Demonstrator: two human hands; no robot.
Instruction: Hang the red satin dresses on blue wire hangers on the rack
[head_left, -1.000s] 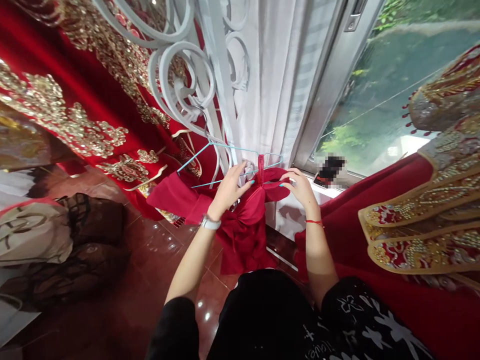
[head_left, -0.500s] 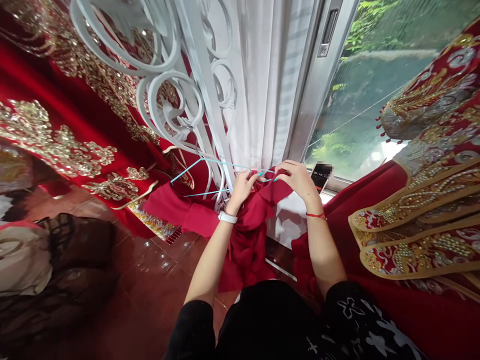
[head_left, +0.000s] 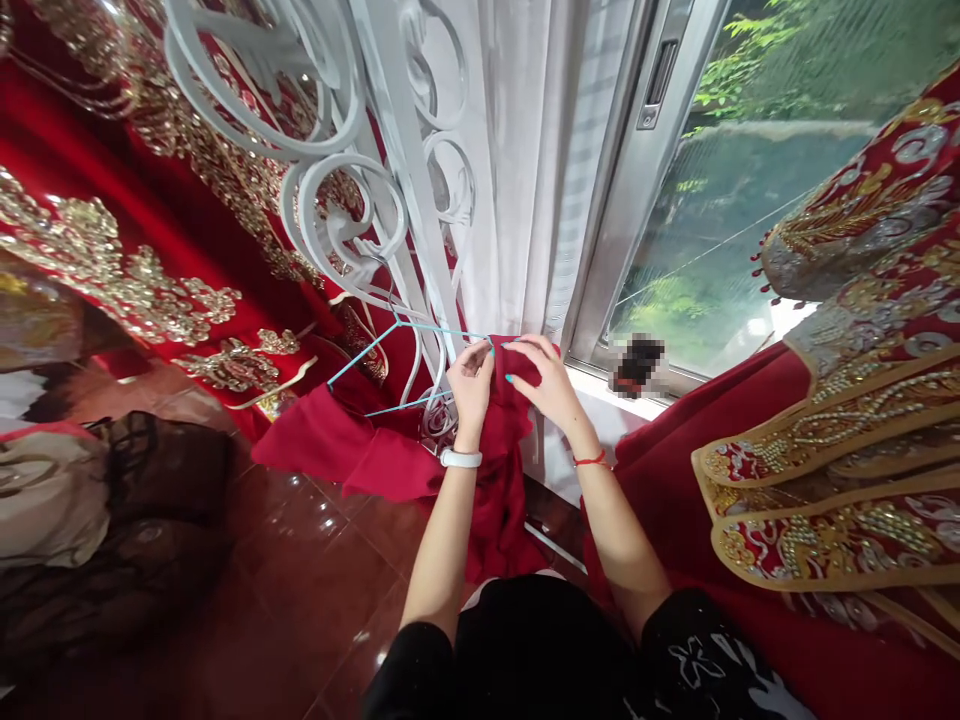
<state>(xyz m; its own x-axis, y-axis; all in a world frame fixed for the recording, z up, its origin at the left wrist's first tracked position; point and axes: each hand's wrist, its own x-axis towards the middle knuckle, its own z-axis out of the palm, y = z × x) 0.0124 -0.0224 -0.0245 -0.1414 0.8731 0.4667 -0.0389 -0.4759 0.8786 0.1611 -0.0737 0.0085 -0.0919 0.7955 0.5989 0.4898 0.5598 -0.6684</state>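
my left hand (head_left: 470, 398) and right hand (head_left: 553, 392) are close but apart at the red garment (head_left: 394, 462), which drapes on a blue hanger (head_left: 363, 355) by the white scrollwork (head_left: 401, 215). my right thumb and fingers are parted; whether my left pinches, i can't tell.

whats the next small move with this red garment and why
Probably smooth the red garment outward with the right hand: the top bar of the blue hanger disappears at the cloth near both hands, and the fabric hanging below looks bunched.
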